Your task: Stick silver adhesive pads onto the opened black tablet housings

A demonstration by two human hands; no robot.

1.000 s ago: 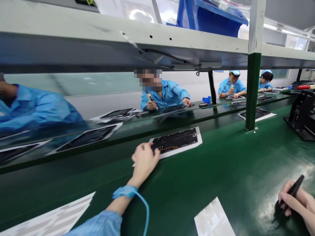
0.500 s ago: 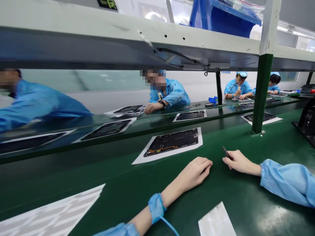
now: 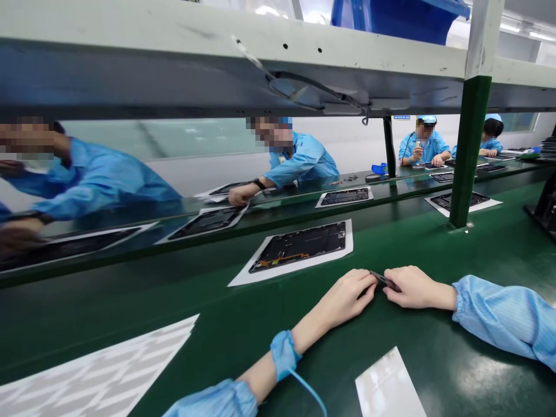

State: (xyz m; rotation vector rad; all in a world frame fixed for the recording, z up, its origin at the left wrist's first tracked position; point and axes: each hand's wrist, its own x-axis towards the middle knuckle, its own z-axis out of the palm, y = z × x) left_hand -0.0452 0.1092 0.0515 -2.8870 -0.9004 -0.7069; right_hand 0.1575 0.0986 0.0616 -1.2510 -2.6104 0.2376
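My right hand (image 3: 412, 288) is closed around a pair of dark tweezers (image 3: 384, 280), which points left. Its tip meets the fingertips of my left hand (image 3: 346, 298), whose fingers are bent and pressed together. Whatever those fingers pinch is hidden or too small to make out. Both hands are just above the green bench. Behind my left hand, a black tablet-like housing (image 3: 304, 244) with an orange flex cable lies on a white sheet (image 3: 243, 279). A small whitish sheet (image 3: 386, 385) lies in front of my hands.
Printed sheets (image 3: 108, 365) lie at left. A green post (image 3: 469, 150) rises at right beneath an overhead shelf (image 3: 174, 63). Across the raised rear strip, several co-workers in blue sit by more black housings (image 3: 345, 197). A blue cord runs from my left wristband (image 3: 284, 353).
My right hand has moved left, bringing the tweezers to my left fingertips. Across the bench, one co-worker's hand has reached down to a housing, and the leftmost co-worker has shifted.
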